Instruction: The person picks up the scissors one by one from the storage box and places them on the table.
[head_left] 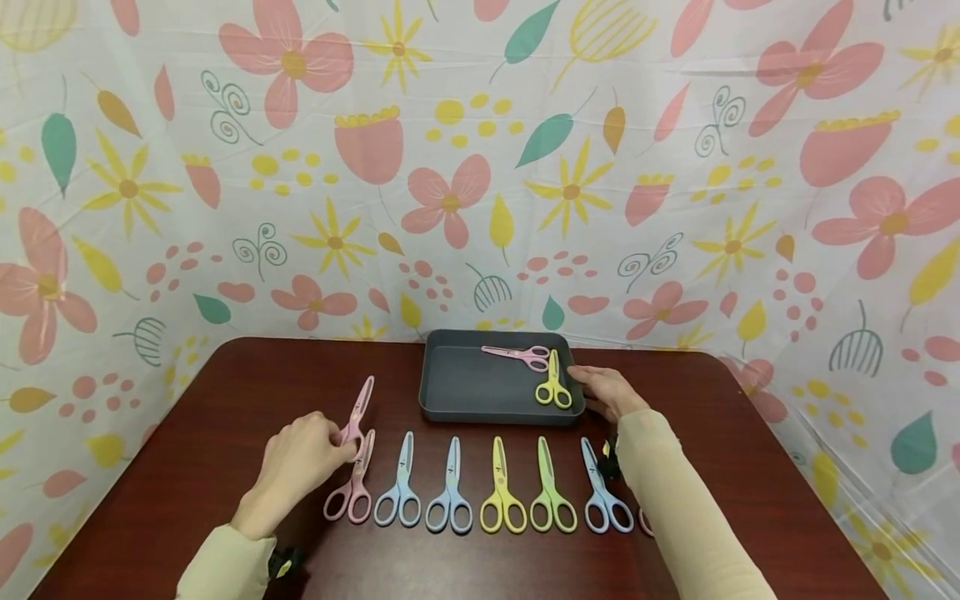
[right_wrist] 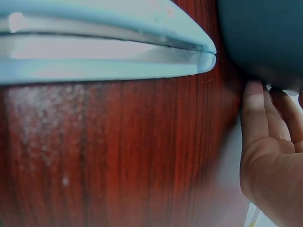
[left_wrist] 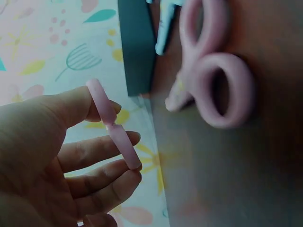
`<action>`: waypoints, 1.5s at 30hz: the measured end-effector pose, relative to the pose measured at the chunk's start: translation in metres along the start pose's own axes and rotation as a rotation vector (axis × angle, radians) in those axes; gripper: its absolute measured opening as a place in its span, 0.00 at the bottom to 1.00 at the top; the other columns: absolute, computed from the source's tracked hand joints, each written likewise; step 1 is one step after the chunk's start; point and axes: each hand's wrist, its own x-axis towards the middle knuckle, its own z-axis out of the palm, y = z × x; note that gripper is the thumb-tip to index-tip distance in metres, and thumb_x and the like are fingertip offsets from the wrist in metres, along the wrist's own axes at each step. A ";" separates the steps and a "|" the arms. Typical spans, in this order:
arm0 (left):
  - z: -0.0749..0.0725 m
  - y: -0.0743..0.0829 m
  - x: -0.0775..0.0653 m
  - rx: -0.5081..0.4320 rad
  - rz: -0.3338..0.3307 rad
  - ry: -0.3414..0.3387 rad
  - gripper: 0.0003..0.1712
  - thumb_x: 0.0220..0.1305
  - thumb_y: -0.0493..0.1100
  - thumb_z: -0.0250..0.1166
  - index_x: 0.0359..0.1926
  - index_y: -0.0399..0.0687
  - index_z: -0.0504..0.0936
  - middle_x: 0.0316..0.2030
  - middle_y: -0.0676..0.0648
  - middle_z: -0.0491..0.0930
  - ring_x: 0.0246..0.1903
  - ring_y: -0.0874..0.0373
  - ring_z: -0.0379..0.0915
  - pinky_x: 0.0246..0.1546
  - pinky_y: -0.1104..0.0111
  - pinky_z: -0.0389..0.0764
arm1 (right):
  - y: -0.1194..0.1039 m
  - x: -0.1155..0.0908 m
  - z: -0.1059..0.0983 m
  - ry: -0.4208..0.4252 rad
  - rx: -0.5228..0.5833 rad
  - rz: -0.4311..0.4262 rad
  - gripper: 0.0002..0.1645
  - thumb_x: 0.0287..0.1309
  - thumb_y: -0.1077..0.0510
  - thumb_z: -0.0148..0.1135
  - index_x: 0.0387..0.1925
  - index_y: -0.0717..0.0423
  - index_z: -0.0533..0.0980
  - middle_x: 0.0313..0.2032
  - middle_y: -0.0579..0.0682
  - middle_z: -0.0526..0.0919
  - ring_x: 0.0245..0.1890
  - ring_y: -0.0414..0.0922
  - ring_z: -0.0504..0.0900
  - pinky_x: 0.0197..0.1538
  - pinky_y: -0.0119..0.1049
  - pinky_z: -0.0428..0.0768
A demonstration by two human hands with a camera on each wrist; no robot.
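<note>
In the head view my left hand (head_left: 302, 454) pinches a pair of pink scissors (head_left: 362, 408) by the handles, blades pointing up and away. The left wrist view shows the handle loops (left_wrist: 124, 147) edge-on between thumb and fingers. Just below that hand another pair of pink scissors (head_left: 350, 500) lies on the table. My right hand (head_left: 611, 392) is at the right side of a dark grey tray (head_left: 480, 415), its straight fingertips against the outer wall. Inside the tray lie pink scissors (head_left: 513, 355) and yellow scissors (head_left: 553, 387).
Along the dark red table (head_left: 480, 571) runs a row of scissors, among them blue scissors (head_left: 402, 479), yellow scissors (head_left: 498, 475) and green scissors (head_left: 547, 475). Another blue pair (head_left: 600, 492) lies beside the right sleeve (head_left: 675, 500), which partly covers a pink handle. A flowered cloth (head_left: 450, 125) hangs behind the table.
</note>
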 end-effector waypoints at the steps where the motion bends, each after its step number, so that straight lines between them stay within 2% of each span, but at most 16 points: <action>1: 0.000 -0.003 -0.003 0.012 -0.006 0.004 0.24 0.50 0.51 0.68 0.07 0.55 0.66 0.14 0.56 0.58 0.15 0.59 0.56 0.14 0.64 0.55 | 0.000 0.000 0.000 0.000 -0.001 0.003 0.36 0.72 0.48 0.54 0.73 0.59 0.59 0.68 0.61 0.64 0.67 0.56 0.65 0.62 0.50 0.68; 9: -0.004 -0.022 -0.025 0.044 -0.041 0.003 0.22 0.48 0.49 0.68 0.09 0.55 0.65 0.17 0.54 0.61 0.18 0.57 0.59 0.16 0.62 0.57 | -0.003 -0.002 0.000 -0.010 0.003 0.012 0.36 0.72 0.48 0.53 0.73 0.59 0.58 0.69 0.61 0.63 0.68 0.56 0.63 0.64 0.50 0.67; 17: -0.001 -0.032 -0.043 0.091 -0.028 0.043 0.21 0.48 0.49 0.69 0.09 0.57 0.67 0.21 0.53 0.65 0.18 0.55 0.61 0.17 0.59 0.63 | -0.002 -0.003 0.000 -0.021 0.009 -0.001 0.36 0.72 0.49 0.53 0.74 0.60 0.56 0.70 0.62 0.62 0.68 0.57 0.63 0.64 0.50 0.66; 28: 0.004 -0.039 -0.052 0.092 -0.051 0.038 0.20 0.47 0.48 0.69 0.10 0.56 0.68 0.21 0.53 0.65 0.19 0.55 0.62 0.17 0.59 0.63 | -0.002 -0.001 -0.001 -0.017 0.011 0.015 0.37 0.72 0.48 0.53 0.74 0.59 0.57 0.70 0.61 0.62 0.68 0.56 0.64 0.65 0.51 0.64; 36: 0.005 -0.042 -0.054 0.098 -0.041 0.051 0.19 0.47 0.48 0.70 0.10 0.58 0.69 0.20 0.53 0.65 0.18 0.55 0.64 0.17 0.58 0.65 | -0.001 0.000 0.002 -0.013 0.013 0.011 0.37 0.71 0.48 0.54 0.73 0.59 0.58 0.69 0.60 0.64 0.67 0.56 0.65 0.64 0.50 0.66; 45: 0.008 -0.044 -0.056 0.083 -0.034 0.034 0.18 0.50 0.49 0.75 0.15 0.56 0.74 0.21 0.53 0.66 0.18 0.55 0.66 0.15 0.58 0.65 | 0.000 0.001 0.001 -0.009 0.005 0.006 0.36 0.72 0.48 0.53 0.73 0.60 0.58 0.68 0.61 0.64 0.67 0.56 0.65 0.64 0.51 0.65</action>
